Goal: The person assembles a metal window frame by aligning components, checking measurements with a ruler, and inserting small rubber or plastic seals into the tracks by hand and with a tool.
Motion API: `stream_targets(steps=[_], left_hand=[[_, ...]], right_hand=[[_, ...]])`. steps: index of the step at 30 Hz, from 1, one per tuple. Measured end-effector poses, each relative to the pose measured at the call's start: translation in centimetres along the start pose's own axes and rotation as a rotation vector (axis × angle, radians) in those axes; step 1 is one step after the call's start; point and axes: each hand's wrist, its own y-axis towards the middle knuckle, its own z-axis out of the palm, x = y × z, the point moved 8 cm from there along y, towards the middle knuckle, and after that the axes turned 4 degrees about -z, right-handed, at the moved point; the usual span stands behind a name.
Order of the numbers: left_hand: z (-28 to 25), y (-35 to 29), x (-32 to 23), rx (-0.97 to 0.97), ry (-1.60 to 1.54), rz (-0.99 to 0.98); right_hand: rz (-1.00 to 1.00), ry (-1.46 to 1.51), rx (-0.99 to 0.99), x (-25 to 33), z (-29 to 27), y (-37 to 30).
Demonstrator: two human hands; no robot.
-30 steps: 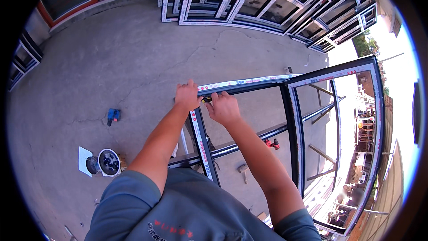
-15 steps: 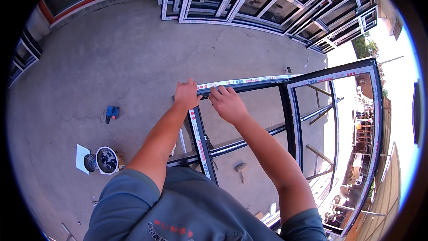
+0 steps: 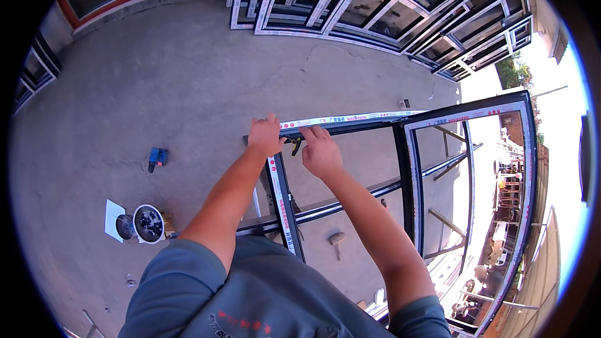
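A large dark window frame point(image 3: 405, 169) with taped white protective strips stands in front of me on the concrete. My left hand point(image 3: 265, 136) grips its top left corner. My right hand point(image 3: 320, 149) rests on the top rail just right of that corner, fingers spread over the rail. A small yellow and black part point(image 3: 295, 143) shows between the two hands; I cannot tell which hand holds it.
A hammer point(image 3: 337, 241) lies on the ground under the frame. A blue power tool point(image 3: 156, 157) lies at left. A white bowl of small parts point(image 3: 148, 223) sits beside a white sheet point(image 3: 114, 218). Several window frames point(image 3: 375, 6) lean at the back.
My right hand has shifted slightly along the top rail and spread its fingers. My left hand stays on the corner.
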Motion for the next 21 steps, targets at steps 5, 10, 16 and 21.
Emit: stream_targets(steps=[5, 10, 16, 21], left_hand=[[-0.3, 0.0, -0.2, 0.030, -0.007, 0.009], [-1.1, -0.3, -0.7, 0.071, -0.030, 0.011], [-0.9, -0.2, -0.6, 0.059, -0.018, 0.005], [-0.6, -0.2, -0.2, 0.034, -0.023, 0.008]], right_hand=[[-0.399, -0.160, 0.171, 2.7, -1.0, 0.1], [0.290, 0.170, 0.036, -1.3, 2.3, 0.8], [0.882, 0.530, 0.015, -5.1, 4.5, -1.9], [-0.204, -0.159, -0.044, 1.3, -2.2, -1.0]])
